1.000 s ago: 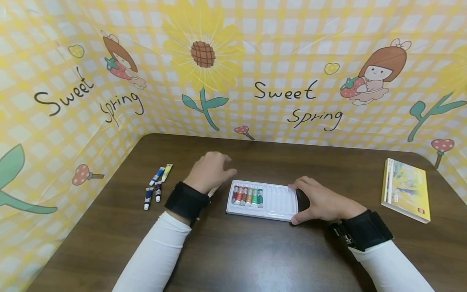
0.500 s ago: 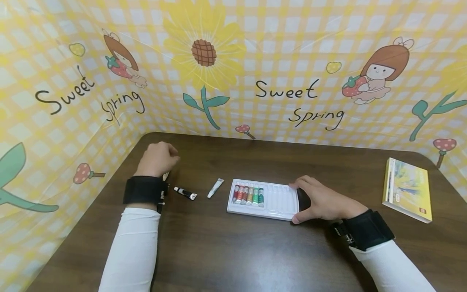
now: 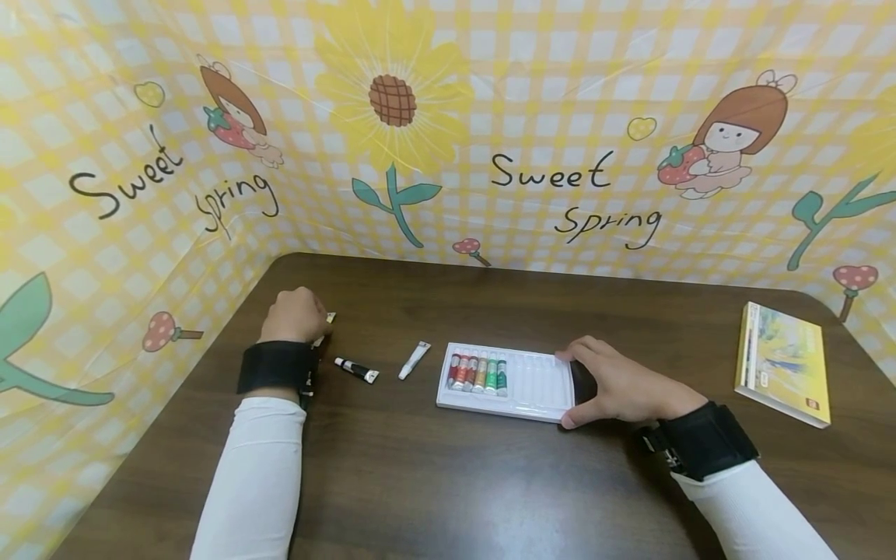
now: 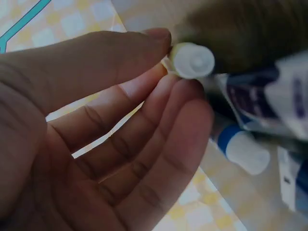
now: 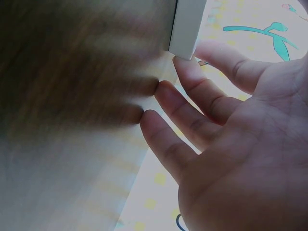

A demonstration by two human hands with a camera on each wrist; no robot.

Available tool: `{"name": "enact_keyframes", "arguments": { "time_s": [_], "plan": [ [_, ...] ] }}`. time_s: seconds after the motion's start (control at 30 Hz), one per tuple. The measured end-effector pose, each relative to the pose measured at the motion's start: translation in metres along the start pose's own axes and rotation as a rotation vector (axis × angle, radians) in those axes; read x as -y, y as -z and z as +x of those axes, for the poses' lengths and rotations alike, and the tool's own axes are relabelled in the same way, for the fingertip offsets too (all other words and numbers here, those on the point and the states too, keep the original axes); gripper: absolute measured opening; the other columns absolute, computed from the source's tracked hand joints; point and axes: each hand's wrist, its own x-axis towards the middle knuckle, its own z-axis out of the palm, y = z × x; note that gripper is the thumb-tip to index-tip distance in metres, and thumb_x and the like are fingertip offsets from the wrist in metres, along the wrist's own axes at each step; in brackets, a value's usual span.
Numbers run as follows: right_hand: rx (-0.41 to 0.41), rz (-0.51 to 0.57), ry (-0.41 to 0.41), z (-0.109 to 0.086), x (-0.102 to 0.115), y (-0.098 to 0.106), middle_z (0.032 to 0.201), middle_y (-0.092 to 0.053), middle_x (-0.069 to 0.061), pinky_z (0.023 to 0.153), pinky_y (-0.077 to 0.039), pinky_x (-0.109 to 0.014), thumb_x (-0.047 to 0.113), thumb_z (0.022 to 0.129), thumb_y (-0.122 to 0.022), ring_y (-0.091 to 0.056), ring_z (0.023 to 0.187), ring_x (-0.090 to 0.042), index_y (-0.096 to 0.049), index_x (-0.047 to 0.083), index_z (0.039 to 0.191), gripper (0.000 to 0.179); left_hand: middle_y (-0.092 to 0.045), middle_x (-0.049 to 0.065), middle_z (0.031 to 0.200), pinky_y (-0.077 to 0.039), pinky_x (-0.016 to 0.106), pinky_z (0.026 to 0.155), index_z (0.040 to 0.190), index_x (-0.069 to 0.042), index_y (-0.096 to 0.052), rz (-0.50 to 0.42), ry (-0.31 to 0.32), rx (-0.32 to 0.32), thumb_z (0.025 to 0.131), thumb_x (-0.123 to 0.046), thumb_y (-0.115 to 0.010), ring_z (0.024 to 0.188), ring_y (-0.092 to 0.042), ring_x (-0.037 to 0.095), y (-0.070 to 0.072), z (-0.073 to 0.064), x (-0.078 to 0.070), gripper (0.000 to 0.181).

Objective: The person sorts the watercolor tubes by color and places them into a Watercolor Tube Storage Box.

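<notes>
My left hand (image 3: 294, 315) is at the left of the table, pinching a yellow paint tube (image 4: 192, 60) between thumb and fingertips. Its white cap faces the left wrist camera. Close by in that view are a blurred dark-labelled tube (image 4: 255, 91) and a blue-banded tube (image 4: 248, 151); from the head view the hand hides them. My right hand (image 3: 623, 385) holds the right end of a white paint tray (image 3: 539, 381), thumb at the near corner and a finger at the far one. Several red-to-green paint tubes (image 3: 478, 375) fill the tray's left half.
A black paint tube (image 3: 357, 369) and a white paint tube (image 3: 414, 360) lie on the brown table (image 3: 448, 490) between my left hand and the tray. At the right is a yellow box (image 3: 784, 365). A checked cloth (image 3: 532, 93) stands behind the table.
My left hand has gone left, away from the white tube beside the tray, and come down onto the yellow tube, which it now pinches. The right hand and the tray have stayed put.
</notes>
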Motion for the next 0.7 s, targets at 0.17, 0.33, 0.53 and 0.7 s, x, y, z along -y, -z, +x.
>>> {"name": "enact_keyframes", "arguments": {
  "time_s": [0.17,0.33,0.53,0.7],
  "plan": [
    [0.0,0.0,0.001,-0.0002,0.0,0.0,0.146,-0.05,-0.016,0.11,-0.044,-0.058,0.058,0.077,-0.089,-0.048,0.131,-0.034,-0.051,0.003,0.147,0.097,-0.073,0.029,0.113,-0.059,0.057,0.084,0.089,-0.003,-0.079,0.004,-0.001,0.006,0.091,-0.011,-0.072,0.098,-0.071,0.049,-0.002,0.001,-0.0017,0.011],
    [-0.002,-0.001,0.005,0.0001,-0.0002,-0.0001,0.145,-0.051,-0.016,0.11,-0.044,-0.058,0.057,0.077,-0.089,-0.049,0.131,-0.034,-0.052,0.003,0.146,0.095,-0.072,0.031,0.12,-0.058,0.059,0.089,0.103,-0.001,-0.081,-0.004,-0.02,0.042,0.088,-0.01,-0.068,0.105,-0.069,0.052,-0.0013,0.0019,-0.0042,0.022],
    [0.002,0.003,-0.006,0.0006,-0.0006,-0.0003,0.147,-0.05,-0.016,0.11,-0.043,-0.058,0.058,0.076,-0.089,-0.048,0.132,-0.034,-0.051,0.004,0.147,0.096,-0.073,0.03,0.119,-0.056,0.058,0.096,0.103,0.001,-0.08,-0.012,-0.078,0.071,0.087,-0.008,-0.066,0.113,-0.067,0.049,-0.0011,0.0045,-0.0073,0.023],
    [0.001,0.005,-0.005,0.0003,-0.0011,-0.0003,0.146,-0.05,-0.016,0.11,-0.043,-0.058,0.057,0.076,-0.089,-0.048,0.132,-0.034,-0.051,0.004,0.147,0.096,-0.073,0.029,0.12,-0.055,0.057,0.099,0.106,0.003,-0.079,-0.002,-0.07,0.073,0.089,-0.008,-0.065,0.117,-0.065,0.05,-0.0007,0.006,-0.0054,0.025]
  ]
}}
